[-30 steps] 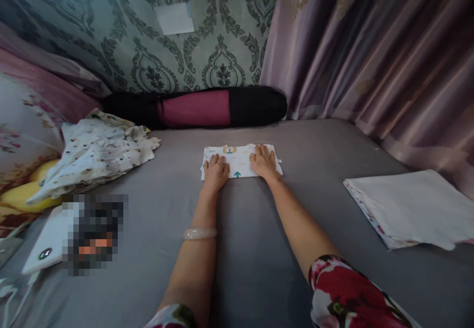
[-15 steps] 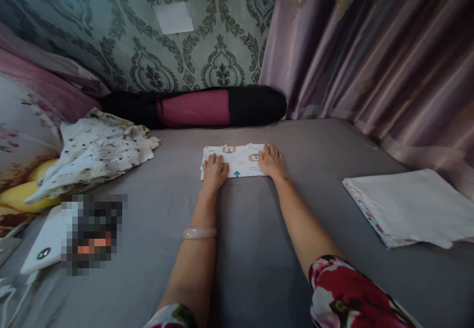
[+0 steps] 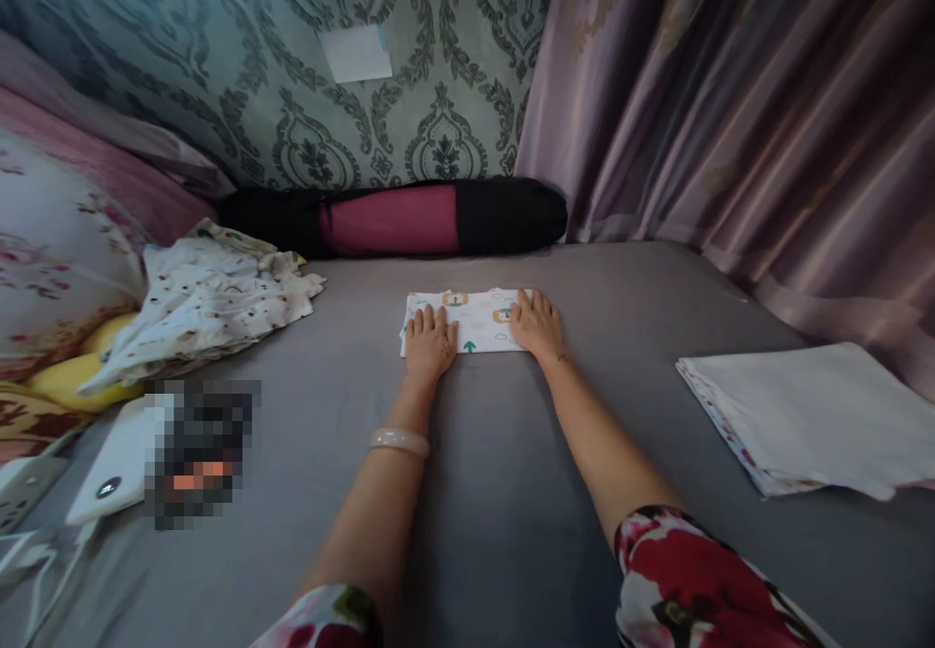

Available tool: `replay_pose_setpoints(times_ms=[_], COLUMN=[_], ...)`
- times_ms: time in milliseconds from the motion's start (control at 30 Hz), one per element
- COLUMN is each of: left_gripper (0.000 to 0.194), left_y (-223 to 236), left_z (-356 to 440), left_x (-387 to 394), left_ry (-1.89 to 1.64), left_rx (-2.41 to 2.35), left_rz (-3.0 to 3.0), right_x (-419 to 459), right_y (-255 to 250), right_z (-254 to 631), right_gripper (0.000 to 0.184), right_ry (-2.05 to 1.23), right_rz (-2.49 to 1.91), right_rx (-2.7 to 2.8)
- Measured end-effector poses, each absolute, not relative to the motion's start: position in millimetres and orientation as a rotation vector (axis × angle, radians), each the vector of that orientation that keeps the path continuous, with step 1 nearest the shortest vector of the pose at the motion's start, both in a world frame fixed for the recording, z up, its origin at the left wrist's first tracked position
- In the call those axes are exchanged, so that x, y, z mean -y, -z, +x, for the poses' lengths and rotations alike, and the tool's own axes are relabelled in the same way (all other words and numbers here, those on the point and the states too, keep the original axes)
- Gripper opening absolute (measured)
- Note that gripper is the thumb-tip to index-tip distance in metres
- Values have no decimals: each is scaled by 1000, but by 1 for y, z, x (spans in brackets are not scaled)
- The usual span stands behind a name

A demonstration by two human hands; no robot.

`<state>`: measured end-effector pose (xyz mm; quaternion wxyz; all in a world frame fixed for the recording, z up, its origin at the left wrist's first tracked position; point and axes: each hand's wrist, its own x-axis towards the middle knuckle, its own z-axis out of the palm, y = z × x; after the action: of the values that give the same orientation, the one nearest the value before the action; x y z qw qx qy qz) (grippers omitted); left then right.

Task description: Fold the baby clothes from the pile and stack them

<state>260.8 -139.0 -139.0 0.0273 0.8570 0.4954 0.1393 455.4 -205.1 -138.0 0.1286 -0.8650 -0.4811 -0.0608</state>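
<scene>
A small folded white cloth (image 3: pixel 478 319) with orange and teal prints lies on the grey bed sheet (image 3: pixel 511 473). My left hand (image 3: pixel 430 341) lies flat on its left end, fingers spread, a pale bangle on the wrist. On the cloth's right end rests my right hand (image 3: pixel 538 322), also flat with fingers stretched out. Both palms press down on the fabric; neither hand grips anything.
A crumpled spotted garment (image 3: pixel 208 302) lies at the left beside floral pillows (image 3: pixel 58 258). A black and maroon roll (image 3: pixel 398 219) sits against the patterned wall. A folded white cloth (image 3: pixel 810 414) is at the right, curtains behind it. A white device (image 3: pixel 109 468) lies near left.
My right hand slid rightward along the cloth to its right end, and the cloth now looks narrower there. The left hand stays put. The view shifted slightly.
</scene>
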Motion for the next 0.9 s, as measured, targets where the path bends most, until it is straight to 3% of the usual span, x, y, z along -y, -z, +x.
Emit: replay_pose_setpoints(times_ms=[167, 367, 900], left_gripper=[50, 32, 35], left_y=[129, 110, 92], left_z=[263, 267, 278], left_x=[127, 84, 20], left_ry=[-443, -210, 117], left_rx=[-1502, -1407, -1357], left_rz=[2709, 2731, 2498], right_x=[205, 194, 160], right_y=[133, 116, 87], right_z=[457, 473, 505], right_gripper=[52, 43, 34], right_ry=[157, 81, -271], right_rz=[-2525, -2427, -2512], right_rx=[1449, 1726, 1901])
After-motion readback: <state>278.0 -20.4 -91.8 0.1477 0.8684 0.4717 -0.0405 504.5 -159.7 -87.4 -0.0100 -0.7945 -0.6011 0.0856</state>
